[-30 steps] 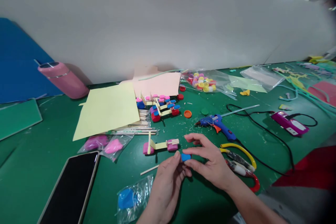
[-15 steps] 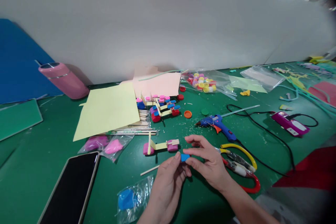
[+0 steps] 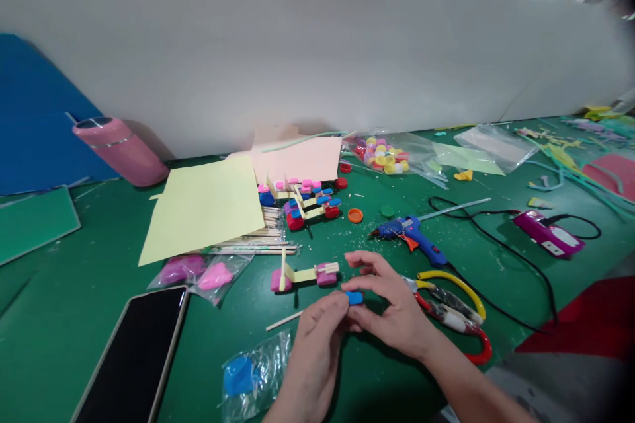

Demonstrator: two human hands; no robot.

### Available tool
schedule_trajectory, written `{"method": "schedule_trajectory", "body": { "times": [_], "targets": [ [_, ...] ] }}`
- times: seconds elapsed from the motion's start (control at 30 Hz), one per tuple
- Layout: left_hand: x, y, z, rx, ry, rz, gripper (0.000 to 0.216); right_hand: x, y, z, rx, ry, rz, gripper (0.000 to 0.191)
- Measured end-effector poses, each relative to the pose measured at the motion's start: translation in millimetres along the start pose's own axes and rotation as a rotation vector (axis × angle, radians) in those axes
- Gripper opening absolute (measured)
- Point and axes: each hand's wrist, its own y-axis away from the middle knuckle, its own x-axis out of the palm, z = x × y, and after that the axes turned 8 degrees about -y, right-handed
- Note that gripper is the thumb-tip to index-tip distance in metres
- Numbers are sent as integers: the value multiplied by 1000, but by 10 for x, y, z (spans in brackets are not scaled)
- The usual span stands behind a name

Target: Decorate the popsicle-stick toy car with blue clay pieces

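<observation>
A small lump of blue clay [image 3: 354, 298] is pinched between the fingertips of my two hands. My left hand [image 3: 317, 337] is closed on its left side, thumb and fingers together. My right hand [image 3: 397, 310] grips it from the right, its upper fingers curved above it. Just beyond them stands a small stick model [image 3: 305, 275] with purple blocks at both ends and an upright stick. By my left hand lie a loose thin stick [image 3: 284, 321] and a clear bag with more blue clay [image 3: 239, 375].
A blue glue gun [image 3: 411, 234] and red-and-yellow-handled pliers [image 3: 454, 317] lie to the right. Finished-looking models [image 3: 312, 208] and bottle caps [image 3: 355, 215] stand farther back. A phone [image 3: 133, 357], yellow paper [image 3: 203, 211] and pink bottle [image 3: 122, 152] are left; a bead-filled bag [image 3: 381, 155] is behind.
Both hands have shifted slightly around the blue clay. The clay has moved a little to the right and now looks flatter and longer, with my left fingers further over it.
</observation>
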Motion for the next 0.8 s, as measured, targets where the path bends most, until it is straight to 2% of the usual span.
{"method": "schedule_trajectory", "body": {
  "times": [0.2, 0.67, 0.8],
  "targets": [
    [3, 3, 14, 15, -122, 44, 12, -2, -3, -1, -4, -17, -6, 20],
    [47, 9, -19, -17, -77, 3, 7, 10, 10, 7, 12, -73, -1, 26],
    [33, 25, -7, -4, -88, 26, 11, 18, 11, -3, 9, -86, -17, 21]
  ]
}}
